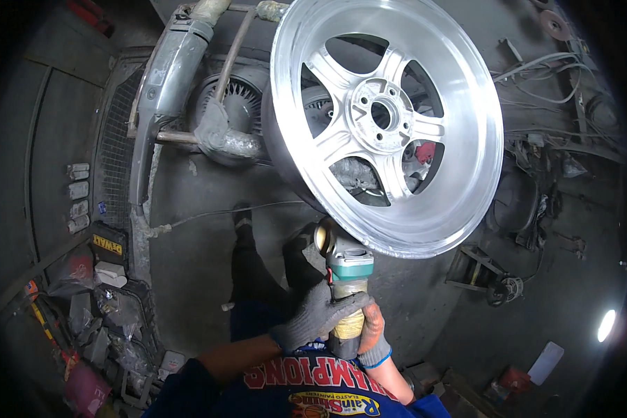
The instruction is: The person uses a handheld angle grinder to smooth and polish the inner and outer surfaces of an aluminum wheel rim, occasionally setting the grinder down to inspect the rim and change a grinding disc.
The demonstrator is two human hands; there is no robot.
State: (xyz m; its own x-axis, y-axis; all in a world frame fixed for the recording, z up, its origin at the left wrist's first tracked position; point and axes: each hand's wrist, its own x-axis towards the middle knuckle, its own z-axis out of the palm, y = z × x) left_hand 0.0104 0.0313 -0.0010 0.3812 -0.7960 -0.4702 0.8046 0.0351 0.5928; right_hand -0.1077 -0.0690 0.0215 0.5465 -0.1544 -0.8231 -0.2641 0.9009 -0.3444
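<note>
A bare silver alloy wheel (pixel 467 157) with five spokes fills the upper middle, tilted so its dished inside shows. Just below its lower rim I hold an angle grinder (pixel 350 269) with a teal collar and a body wrapped in yellowish tape. The grinder's head is close to the rim; whether they touch I cannot tell. My left hand (pixel 315 317), in a grey glove, is closed on the grinder from the left with its thumb across the tape. My right hand (pixel 373 334), in a grey glove with an orange-brown part, wraps the body from the right.
A metal pipe frame (pixel 240 144) stands left of the wheel, with another wheel (pixel 233 104) behind it. Tools and bags crowd the left floor near a black-and-yellow case (pixel 109 242). Cables (pixel 536 73) hang at right; a metal stand (pixel 475 268) sits below them.
</note>
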